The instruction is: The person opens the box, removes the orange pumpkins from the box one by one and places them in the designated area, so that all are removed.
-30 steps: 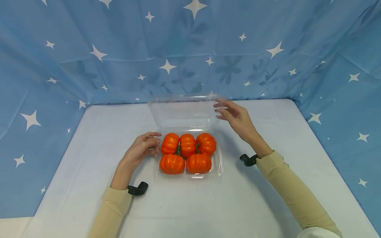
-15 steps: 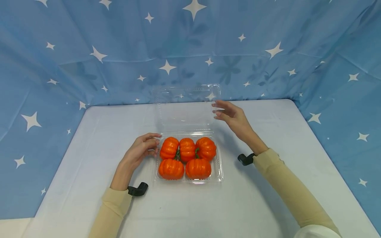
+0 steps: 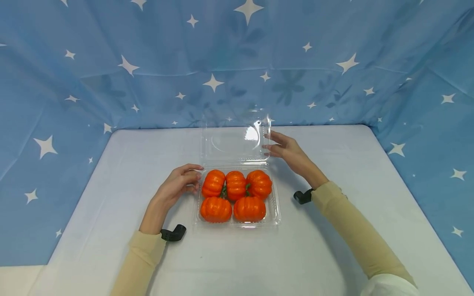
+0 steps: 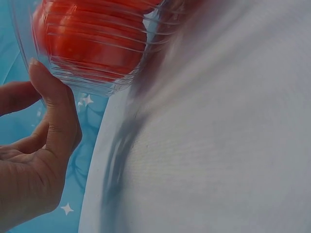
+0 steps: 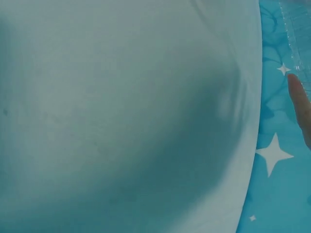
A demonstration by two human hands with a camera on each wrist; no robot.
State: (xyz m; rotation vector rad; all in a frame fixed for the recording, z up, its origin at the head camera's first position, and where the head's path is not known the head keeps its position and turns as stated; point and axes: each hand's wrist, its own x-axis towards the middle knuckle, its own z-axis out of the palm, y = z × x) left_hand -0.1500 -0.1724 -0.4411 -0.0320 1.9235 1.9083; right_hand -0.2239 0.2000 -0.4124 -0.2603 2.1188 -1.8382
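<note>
Orange pumpkins (image 3: 235, 186), several of them with green stems, fill the base of a clear plastic clamshell container (image 3: 273, 207) on the white table. Its clear lid (image 3: 233, 142) stands raised at the back. My left hand (image 3: 174, 187) touches the container's left rim with loosely bent fingers; the thumb (image 4: 51, 90) meets the ridged corner in the left wrist view. At the lid's right edge is my right hand (image 3: 286, 150), its fingers spread and partly seen through the plastic. A single fingertip (image 5: 297, 94) shows beside the lid edge in the right wrist view.
A blue curtain (image 3: 237, 61) with white stars hangs behind the table and along both sides. White cloth (image 3: 229, 259) covers the table. Each wrist wears a black camera band (image 3: 174, 233).
The lid has swung back and stands more upright, away from the pumpkins. My right hand has shifted slightly down and stays at the lid's edge. The left hand keeps its place.
</note>
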